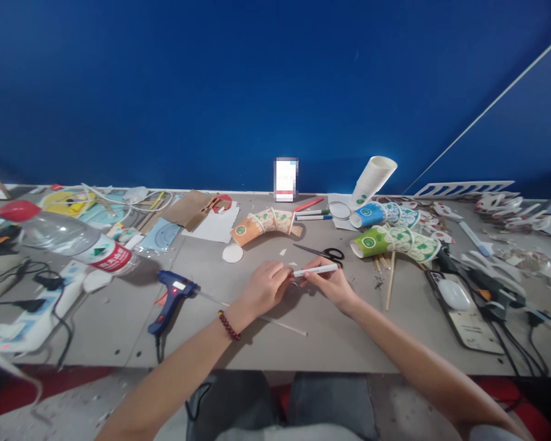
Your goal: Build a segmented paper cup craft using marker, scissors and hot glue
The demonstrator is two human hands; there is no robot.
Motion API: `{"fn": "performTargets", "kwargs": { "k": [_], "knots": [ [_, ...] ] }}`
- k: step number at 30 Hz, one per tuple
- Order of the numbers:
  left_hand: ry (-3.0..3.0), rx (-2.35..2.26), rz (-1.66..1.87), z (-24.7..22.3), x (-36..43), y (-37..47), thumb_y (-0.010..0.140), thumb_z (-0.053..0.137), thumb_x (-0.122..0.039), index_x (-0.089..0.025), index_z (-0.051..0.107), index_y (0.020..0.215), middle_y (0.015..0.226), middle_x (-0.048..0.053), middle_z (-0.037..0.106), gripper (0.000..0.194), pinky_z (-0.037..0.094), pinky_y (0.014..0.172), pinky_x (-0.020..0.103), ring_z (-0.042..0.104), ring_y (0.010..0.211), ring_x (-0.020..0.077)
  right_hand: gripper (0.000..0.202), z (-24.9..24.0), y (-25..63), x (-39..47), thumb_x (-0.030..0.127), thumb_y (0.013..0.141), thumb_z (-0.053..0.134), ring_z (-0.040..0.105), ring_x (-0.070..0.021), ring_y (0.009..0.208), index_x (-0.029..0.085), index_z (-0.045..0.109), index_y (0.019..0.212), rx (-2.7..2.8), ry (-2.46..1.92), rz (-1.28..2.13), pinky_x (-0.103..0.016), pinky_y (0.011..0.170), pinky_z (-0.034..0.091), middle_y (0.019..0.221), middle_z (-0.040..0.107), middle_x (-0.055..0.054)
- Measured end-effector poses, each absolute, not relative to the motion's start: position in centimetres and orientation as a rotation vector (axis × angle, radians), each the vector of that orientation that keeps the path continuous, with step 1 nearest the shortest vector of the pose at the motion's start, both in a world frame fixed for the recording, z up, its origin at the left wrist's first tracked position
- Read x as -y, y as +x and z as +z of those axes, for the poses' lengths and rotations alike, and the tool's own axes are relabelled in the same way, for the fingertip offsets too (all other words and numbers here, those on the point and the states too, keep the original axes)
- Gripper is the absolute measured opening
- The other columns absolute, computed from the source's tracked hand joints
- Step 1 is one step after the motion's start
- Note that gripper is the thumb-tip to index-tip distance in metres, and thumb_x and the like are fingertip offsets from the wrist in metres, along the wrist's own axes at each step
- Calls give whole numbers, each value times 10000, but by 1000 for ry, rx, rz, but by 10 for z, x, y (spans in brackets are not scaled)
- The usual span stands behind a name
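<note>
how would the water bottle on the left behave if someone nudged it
The bottle would probably roll, since it looks round and seems to lie on its side. It looks mostly clear, so it is likely light for its size. Its thin-looking plastic would probably give a little under fingers.

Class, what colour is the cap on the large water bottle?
The cap is red, seen best in the head view.

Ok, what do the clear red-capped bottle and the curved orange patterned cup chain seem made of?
Bottle: likely glossy plastic, see-through with highlights. Cup chain: probably matte printed paper, with pale rims; any coating is unclear.
</note>
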State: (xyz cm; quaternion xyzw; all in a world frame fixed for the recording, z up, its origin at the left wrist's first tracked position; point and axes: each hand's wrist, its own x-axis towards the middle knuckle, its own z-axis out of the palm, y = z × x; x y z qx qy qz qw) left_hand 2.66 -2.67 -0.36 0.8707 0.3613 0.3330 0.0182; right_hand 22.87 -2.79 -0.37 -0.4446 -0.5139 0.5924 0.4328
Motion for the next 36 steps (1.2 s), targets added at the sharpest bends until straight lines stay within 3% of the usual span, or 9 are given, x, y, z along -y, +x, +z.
{"fn": "performTargets", "kwargs": {
  "k": [6,9,12,14,17,21,29,36],
  "knots": [
    [2683,-1162,855,6,31,36,994,401,-320,-172,610,851,733,38,602,294,420,675,306,580,716,174,373,0,230,20,548,782,682,665,-168,633,190,577,800,1341,-1065,1411,-293,615,531,692,699,-29],
    [2766,-1179,674,20,36,41,973,441,-371,-166,628,957,837,64,645,278,436,729,350,604,812,213,339,7,238,12,541,839,592,635,-154,599,216,507,798,1242,-1028,1338,-292,589,524,717,684,-18],
    [2809,-1266,472,41,43,38,944,504,-386,-156,631,961,863,77,651,263,443,761,375,606,834,232,256,16,256,1,465,849,545,440,-106,400,248,422,795,1108,-1107,1151,-223,403,363,505,499,79],
    [2769,-1302,363,57,51,27,940,517,-368,-179,628,899,816,47,644,223,442,745,356,602,784,210,177,19,270,-7,395,847,518,324,-92,381,252,420,812,1156,-1200,982,-212,392,269,472,365,113],
    [2659,-1506,438,76,67,-2,961,463,-361,-196,605,883,852,38,645,231,440,744,335,593,795,194,93,19,288,-17,313,841,453,425,-126,484,248,468,906,1322,-1401,715,-245,489,333,562,474,73],
    [2449,-1872,659,73,92,-54,943,474,-365,-213,585,849,855,24,659,211,436,716,299,608,784,179,128,13,296,-23,319,838,462,553,-185,641,220,537,864,1570,-1583,389,-306,624,402,745,636,-24],
    [1925,-2643,729,22,148,-127,862,506,-506,-203,573,1005,912,66,653,342,430,631,307,616,776,225,220,-7,291,-29,307,884,456,605,-254,800,189,620,972,1845,-1529,132,-364,748,467,887,676,-109],
    [1888,-2695,660,6,161,-134,856,535,-541,-177,610,968,882,95,659,389,427,612,315,608,734,237,253,-20,288,-32,195,824,435,610,-276,864,175,615,1002,1855,-1530,88,-392,785,484,953,678,-128]
  ]
}}
